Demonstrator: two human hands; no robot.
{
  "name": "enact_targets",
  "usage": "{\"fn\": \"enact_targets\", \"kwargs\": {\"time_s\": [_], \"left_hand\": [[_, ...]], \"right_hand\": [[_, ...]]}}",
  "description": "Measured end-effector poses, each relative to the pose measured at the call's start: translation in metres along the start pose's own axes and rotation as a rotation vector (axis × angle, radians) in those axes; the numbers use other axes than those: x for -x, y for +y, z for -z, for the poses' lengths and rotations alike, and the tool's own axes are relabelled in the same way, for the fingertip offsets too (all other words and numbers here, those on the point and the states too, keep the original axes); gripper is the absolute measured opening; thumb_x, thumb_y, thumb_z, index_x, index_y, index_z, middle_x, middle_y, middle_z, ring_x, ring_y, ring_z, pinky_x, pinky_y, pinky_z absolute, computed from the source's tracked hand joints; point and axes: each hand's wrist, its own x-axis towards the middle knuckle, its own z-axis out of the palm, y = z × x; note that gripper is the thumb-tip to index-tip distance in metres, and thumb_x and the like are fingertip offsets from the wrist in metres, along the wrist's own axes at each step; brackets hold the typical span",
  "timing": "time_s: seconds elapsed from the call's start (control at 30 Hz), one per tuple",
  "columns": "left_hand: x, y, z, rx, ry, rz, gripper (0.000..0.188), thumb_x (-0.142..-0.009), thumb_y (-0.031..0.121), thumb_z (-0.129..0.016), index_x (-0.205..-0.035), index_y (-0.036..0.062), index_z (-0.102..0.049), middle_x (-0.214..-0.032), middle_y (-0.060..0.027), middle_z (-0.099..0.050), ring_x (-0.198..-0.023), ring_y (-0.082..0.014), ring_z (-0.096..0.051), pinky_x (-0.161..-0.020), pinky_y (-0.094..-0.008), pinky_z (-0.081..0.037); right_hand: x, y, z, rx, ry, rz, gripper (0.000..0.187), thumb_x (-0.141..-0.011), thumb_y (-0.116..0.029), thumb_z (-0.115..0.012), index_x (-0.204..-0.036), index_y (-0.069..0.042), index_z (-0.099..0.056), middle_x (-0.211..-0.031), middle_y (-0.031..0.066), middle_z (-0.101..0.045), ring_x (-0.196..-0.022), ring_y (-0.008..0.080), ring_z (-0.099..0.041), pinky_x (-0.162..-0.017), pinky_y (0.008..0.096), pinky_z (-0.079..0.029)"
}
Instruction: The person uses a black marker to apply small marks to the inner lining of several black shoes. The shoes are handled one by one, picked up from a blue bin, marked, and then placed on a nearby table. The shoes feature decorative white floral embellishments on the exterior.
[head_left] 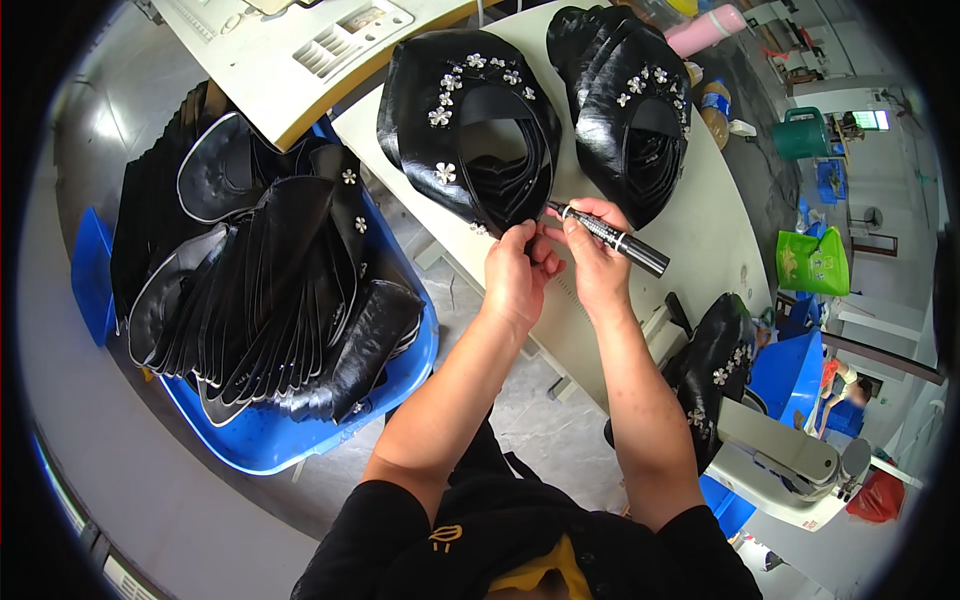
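Observation:
A black marker pen lies in the grip of my right hand, its tip pointing left toward the near edge of a stack of shiny black shoe uppers. These uppers carry silver flower ornaments and have a rounded opening in the middle. My left hand pinches the near end of that stack, close to the pen tip. The exact spot between the fingers is partly hidden. A second stack of black flowered uppers rests to the right on the pale table.
At left, a blue tub holds many black uppers. A sewing machine stands at lower right, with more flowered uppers beside it. A pink bottle lies at the far edge. Another worktop adjoins at upper left.

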Motion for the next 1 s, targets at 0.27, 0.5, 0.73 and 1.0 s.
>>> {"fn": "enact_targets", "kwargs": {"time_s": [0.27, 0.5, 0.73, 1.0], "left_hand": [[-0.001, -0.001, 0.001, 0.011, -0.003, -0.004, 0.014, -0.089, 0.019, -0.042, -0.084, 0.0071, -0.047, -0.060, 0.0009, -0.038, -0.056, -0.0138, -0.040, -0.066, -0.0335, -0.042], [0.001, 0.000, -0.002, -0.006, 0.004, -0.004, 0.014, -0.088, 0.020, -0.043, -0.083, 0.0074, -0.047, -0.060, 0.0008, -0.038, -0.056, -0.0140, -0.040, -0.066, -0.0338, -0.041], [0.001, 0.000, 0.000, 0.012, -0.005, -0.008, 0.013, -0.088, 0.019, -0.043, -0.083, 0.0076, -0.046, -0.060, 0.0006, -0.039, -0.056, -0.0146, -0.041, -0.065, -0.0344, -0.042], [0.001, 0.000, 0.001, 0.015, 0.003, -0.001, 0.013, -0.088, 0.020, -0.044, -0.084, 0.0074, -0.047, -0.060, 0.0000, -0.040, -0.054, -0.0154, -0.043, -0.064, -0.0348, -0.044]], "right_hand": [[0.000, -0.004, 0.006, 0.009, -0.102, -0.040, 0.017, -0.085, 0.001, -0.055, -0.101, 0.001, -0.050, -0.098, 0.0119, -0.060, -0.077, 0.0137, -0.061, -0.072, 0.0255, -0.052], [-0.003, 0.000, 0.004, -0.001, -0.040, -0.011, 0.015, -0.084, 0.001, -0.055, -0.099, 0.001, -0.051, -0.098, 0.0125, -0.060, -0.081, 0.0142, -0.060, -0.075, 0.0264, -0.052], [-0.004, -0.004, 0.007, 0.071, -0.085, -0.027, 0.016, -0.083, 0.002, -0.055, -0.099, 0.001, -0.052, -0.094, 0.0100, -0.059, -0.082, 0.0138, -0.060, -0.076, 0.0274, -0.053], [-0.006, -0.007, 0.007, -0.007, -0.035, -0.009, 0.016, -0.084, 0.001, -0.056, -0.099, 0.002, -0.053, -0.090, 0.0084, -0.058, -0.082, 0.0134, -0.059, -0.078, 0.0306, -0.054]]}}
